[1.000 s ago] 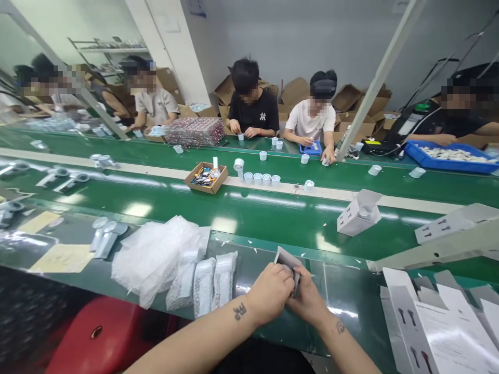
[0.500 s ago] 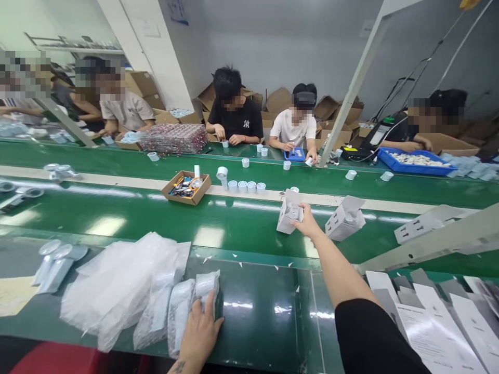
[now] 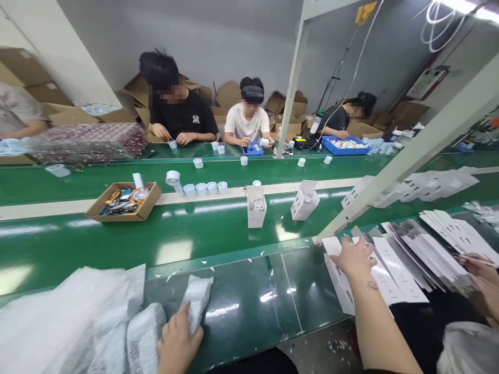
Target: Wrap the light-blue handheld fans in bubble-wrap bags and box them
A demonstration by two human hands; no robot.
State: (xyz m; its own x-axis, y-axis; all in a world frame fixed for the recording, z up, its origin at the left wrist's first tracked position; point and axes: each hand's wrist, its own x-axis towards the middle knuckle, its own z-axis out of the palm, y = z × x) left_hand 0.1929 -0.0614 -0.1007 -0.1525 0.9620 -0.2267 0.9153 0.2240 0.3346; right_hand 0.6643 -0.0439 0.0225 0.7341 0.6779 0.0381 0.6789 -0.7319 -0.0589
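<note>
The left hand (image 3: 178,335) curls its fingers around a bubble-wrapped packet (image 3: 198,301) on the green worktop (image 3: 249,301); the right hand (image 3: 356,258), fingers spread wide, touches the flat cartons (image 3: 390,265).

Left hand (image 3: 179,337) on pale bubble-wrapped parcel (image 3: 198,303), green worktop (image 3: 249,306). Right hand (image 3: 355,257), fingers spread, touching flat white printed cartons (image 3: 393,270). Beyond, two open white cardboard boxes (image 3: 257,214) upright on glossy green belt (image 3: 210,228); brown cardboard tray (image 3: 150,205) of tools farther left. Co-worker in black T-shirt (image 3: 185,117) opposite, fingers at small pale cup (image 3: 172,144).
</note>
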